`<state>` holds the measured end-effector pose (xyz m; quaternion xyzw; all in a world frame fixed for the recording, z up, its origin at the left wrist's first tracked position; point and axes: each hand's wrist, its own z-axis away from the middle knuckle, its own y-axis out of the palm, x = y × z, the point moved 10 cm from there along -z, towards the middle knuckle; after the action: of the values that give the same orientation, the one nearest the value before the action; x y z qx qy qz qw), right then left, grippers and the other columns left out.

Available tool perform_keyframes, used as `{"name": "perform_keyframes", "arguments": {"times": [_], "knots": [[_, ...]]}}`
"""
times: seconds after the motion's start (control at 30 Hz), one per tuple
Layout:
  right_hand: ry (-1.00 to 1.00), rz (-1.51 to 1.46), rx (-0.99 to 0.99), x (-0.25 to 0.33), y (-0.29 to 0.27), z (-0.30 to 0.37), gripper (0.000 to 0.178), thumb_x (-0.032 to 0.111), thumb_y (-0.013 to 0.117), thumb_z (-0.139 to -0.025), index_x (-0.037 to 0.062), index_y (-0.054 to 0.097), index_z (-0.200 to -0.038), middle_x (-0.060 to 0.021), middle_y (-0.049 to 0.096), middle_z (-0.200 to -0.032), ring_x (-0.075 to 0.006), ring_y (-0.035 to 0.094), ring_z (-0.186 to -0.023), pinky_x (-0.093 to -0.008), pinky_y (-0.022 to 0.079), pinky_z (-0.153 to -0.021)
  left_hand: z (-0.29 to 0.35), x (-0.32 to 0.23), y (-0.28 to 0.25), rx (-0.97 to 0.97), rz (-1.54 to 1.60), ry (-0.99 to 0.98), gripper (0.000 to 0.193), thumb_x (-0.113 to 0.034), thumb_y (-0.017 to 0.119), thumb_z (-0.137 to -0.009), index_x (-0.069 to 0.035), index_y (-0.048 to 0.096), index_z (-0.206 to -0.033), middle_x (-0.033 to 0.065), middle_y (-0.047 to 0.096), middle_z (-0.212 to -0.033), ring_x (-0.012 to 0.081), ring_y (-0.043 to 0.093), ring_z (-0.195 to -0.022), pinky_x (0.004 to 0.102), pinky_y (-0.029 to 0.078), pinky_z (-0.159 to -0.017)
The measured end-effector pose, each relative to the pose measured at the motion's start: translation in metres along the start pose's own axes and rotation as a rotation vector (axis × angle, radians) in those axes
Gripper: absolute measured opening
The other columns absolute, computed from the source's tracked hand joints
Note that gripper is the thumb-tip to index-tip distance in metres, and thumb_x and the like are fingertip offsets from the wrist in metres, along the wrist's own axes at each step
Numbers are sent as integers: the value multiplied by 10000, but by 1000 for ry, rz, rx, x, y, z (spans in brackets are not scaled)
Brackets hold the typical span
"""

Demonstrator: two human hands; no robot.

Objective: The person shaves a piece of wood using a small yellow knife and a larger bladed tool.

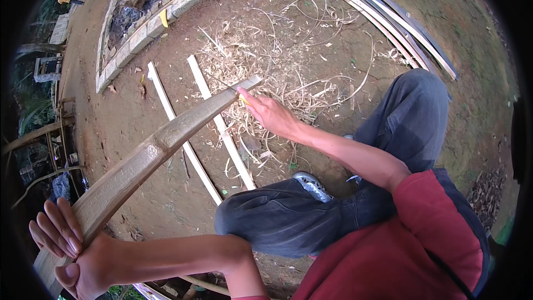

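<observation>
A long split bamboo piece [150,153] runs from the lower left up to the middle of the view. My left hand [64,250] props its near end, palm against the wood and fingers spread. My right hand [268,114] is at the far tip, fingers closed on a small yellow-handled tool [244,100] pressed to the bamboo's end. My bent legs in dark trousers [344,189] lie beneath my right arm.
Two pale bamboo slats [183,144] lie on the dirt under the piece, amid a heap of shavings [266,61]. Several long strips [388,22] lie at the upper right. A stone-edged bed [144,30] sits at the upper left.
</observation>
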<state>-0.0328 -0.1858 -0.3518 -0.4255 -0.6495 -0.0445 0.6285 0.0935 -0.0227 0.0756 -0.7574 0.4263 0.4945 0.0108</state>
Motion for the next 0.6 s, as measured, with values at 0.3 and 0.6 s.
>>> {"name": "perform_keyframes", "arguments": {"times": [0.3,0.6], "knots": [[477,163,303,-117,23,18,481,-6,470,-924,59,436,-1399,-144,538,-660,-218,561,-543,-314,540,-491,6,0,0,-72,-130,45,321,-160,360,-331,-134,200,-607,64,211,-519,183,180,-441,243,352,-436],[388,-191,114,-67,15,9,492,89,510,-948,-13,387,-1413,-130,642,-760,-150,523,-445,-282,433,-390,8,6,8,-121,-54,124,292,-148,361,-341,-129,221,-597,52,222,-497,156,169,-405,238,189,-346]]}}
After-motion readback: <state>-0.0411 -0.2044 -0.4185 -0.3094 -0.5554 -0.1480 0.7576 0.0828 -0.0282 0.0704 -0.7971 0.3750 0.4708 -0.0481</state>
